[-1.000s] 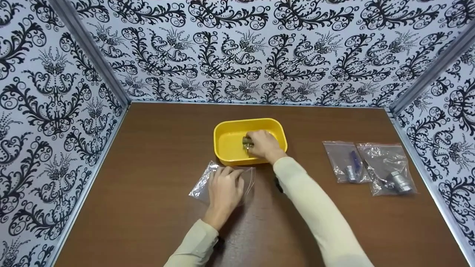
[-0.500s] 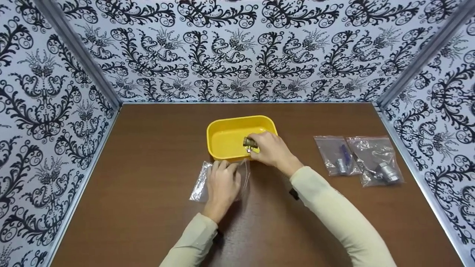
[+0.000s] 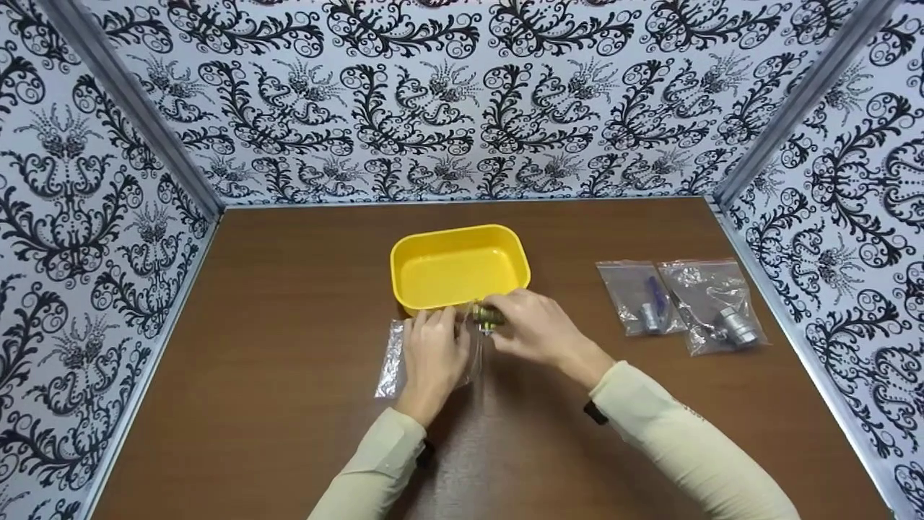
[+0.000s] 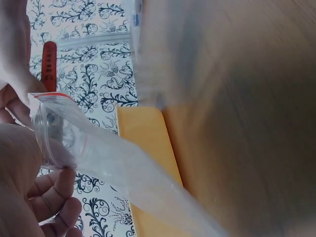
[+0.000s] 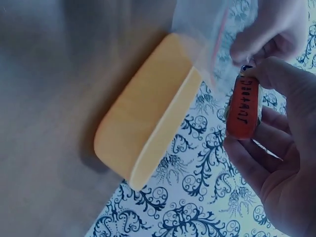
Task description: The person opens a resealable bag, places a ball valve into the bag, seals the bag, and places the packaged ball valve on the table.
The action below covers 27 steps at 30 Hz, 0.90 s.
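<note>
Between its thumb and fingers my left hand [image 3: 434, 354] holds a clear zip bag [image 4: 131, 168] near its red-edged mouth, which gapes in the left wrist view. My right hand [image 3: 545, 328] grips what looks like a small brass ball valve [image 3: 488, 316]. Its red lever [image 5: 243, 108] with black lettering faces the right wrist camera. The valve is right at the bag's mouth, close beside the left fingertips. Just beyond both hands sits the yellow plastic tub [image 3: 462, 278], with nothing inside. The right fingers partly cover the valve's body.
Two clear zip bags lie on the brown table [image 3: 289, 289] at the right. One bag [image 3: 642, 300] holds a silver cylinder and a purple-blue item; the other [image 3: 715, 307] holds a larger silver fitting. Patterned walls [image 3: 462, 108] enclose the table.
My right hand has lifted the ball valve out of the yellow tub and brought it toward me to the bag's mouth. The left hand keeps its hold on the bag.
</note>
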{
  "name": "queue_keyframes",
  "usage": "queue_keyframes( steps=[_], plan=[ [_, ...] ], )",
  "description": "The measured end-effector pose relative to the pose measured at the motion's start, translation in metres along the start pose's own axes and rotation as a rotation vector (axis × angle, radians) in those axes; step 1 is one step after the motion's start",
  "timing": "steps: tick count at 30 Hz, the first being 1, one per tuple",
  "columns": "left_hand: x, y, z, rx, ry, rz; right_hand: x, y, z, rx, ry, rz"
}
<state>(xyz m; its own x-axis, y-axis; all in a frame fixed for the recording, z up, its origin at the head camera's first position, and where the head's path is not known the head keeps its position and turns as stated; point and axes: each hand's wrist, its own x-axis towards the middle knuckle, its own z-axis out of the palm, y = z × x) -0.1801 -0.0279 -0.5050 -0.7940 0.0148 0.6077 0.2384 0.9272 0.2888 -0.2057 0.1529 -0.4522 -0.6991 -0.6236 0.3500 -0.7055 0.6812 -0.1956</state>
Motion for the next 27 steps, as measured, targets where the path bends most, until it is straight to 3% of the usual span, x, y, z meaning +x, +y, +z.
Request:
queue_keyframes(
  steps=[8, 16, 18, 21, 24, 27],
  plan=[
    [0.001, 0.002, -0.003, -0.021, 0.02, -0.003, -0.011, -0.005, 0.012, -0.062, 0.017, -0.129],
    [0.0, 0.006, -0.005, -0.03, -0.001, 0.001, -0.014, -0.013, 0.017, -0.078, -0.028, -0.15],
    [0.0, 0.006, -0.005, -0.036, 0.008, 0.01, -0.014, -0.015, 0.017, -0.043, -0.065, -0.122],
    [-0.002, 0.008, -0.006, -0.03, 0.03, 0.03, -0.013, -0.017, 0.015, 0.041, -0.101, 0.001],
    [-0.004, 0.01, -0.006, -0.023, 0.053, 0.056, -0.011, -0.019, 0.013, 0.108, -0.096, 0.158],
    [-0.006, 0.011, -0.006, -0.035, 0.064, 0.066, -0.01, -0.022, 0.014, 0.122, -0.085, 0.217]
  ],
)
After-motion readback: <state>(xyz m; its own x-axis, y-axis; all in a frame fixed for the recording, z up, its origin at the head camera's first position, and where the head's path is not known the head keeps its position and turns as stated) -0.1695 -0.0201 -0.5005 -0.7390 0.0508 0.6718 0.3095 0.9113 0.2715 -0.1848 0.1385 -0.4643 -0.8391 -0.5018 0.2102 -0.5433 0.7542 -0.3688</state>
